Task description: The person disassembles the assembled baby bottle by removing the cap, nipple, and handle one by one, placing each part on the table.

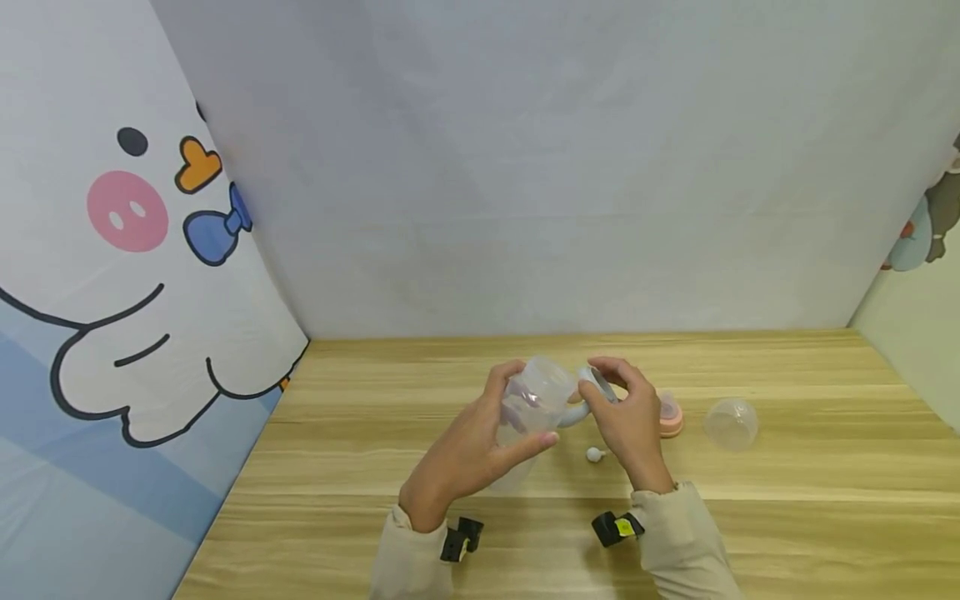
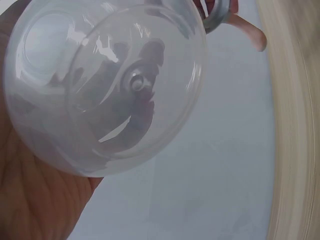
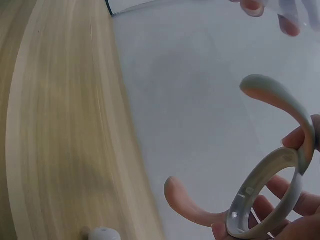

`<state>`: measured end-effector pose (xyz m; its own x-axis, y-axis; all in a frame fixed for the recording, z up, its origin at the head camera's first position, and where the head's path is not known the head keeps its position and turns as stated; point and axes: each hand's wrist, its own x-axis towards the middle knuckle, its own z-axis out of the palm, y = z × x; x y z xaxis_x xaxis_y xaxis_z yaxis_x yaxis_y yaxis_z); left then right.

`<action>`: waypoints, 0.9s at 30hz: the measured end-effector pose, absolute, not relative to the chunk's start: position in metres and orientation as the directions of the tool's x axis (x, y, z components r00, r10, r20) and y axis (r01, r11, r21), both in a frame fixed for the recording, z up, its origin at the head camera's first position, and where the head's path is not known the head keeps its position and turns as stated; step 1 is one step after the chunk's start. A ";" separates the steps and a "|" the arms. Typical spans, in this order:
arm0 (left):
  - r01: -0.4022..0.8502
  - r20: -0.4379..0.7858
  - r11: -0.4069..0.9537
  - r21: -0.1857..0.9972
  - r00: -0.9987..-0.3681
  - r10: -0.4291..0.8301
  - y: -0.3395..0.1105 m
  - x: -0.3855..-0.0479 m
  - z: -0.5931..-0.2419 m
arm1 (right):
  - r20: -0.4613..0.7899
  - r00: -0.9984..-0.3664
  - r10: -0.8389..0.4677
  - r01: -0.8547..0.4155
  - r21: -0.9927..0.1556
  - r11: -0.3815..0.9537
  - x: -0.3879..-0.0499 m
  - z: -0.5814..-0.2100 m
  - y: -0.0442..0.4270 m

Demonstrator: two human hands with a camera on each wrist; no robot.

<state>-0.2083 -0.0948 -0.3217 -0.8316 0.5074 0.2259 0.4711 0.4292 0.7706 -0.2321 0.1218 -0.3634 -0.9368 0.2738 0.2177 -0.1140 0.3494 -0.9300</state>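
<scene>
A clear, rounded baby bottle [image 1: 536, 392] is held in my left hand [image 1: 467, 446], tilted above the table with its open mouth up and to the right. In the left wrist view the bottle's base [image 2: 165, 125] fills the upper left, with the palm behind it. My right hand [image 1: 633, 421] pinches a pale bottle handle ring [image 3: 241, 210] between thumb and fingers. Two curved handles stick out from it, grey-blue outside and pinkish inside. Ring and bottle are close together but apart. A small white ball-shaped piece [image 1: 595, 455] lies on the table below my right hand.
To the right of my right hand sits a pink collar [image 1: 672, 421] with a translucent teat, partly hidden by the hand. Further right lies a clear dome cap [image 1: 731, 423]. The wooden table [image 1: 360, 433] ends at a pale cloth wall [image 1: 570, 208] behind.
</scene>
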 end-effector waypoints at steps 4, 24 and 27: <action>0.467 0.221 0.433 0.771 -0.834 0.506 -0.095 -0.208 -0.321 | 0.210 -0.941 0.265 -0.109 -0.931 0.349 -0.234 -0.371 0.123; 0.469 0.215 0.435 0.769 -0.830 0.515 -0.095 -0.209 -0.320 | 0.184 -0.950 0.251 -0.085 -0.929 0.359 -0.240 -0.384 0.124; 0.469 0.216 0.434 0.769 -0.830 0.514 -0.095 -0.208 -0.320 | 0.176 -0.952 0.252 -0.077 -0.929 0.361 -0.239 -0.386 0.124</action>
<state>-0.2083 -0.0954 -0.3203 -0.8299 0.5144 0.2160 0.4694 0.4344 0.7687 -0.2394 0.1239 -0.3861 -0.9516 0.2520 0.1762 -0.0765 0.3611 -0.9294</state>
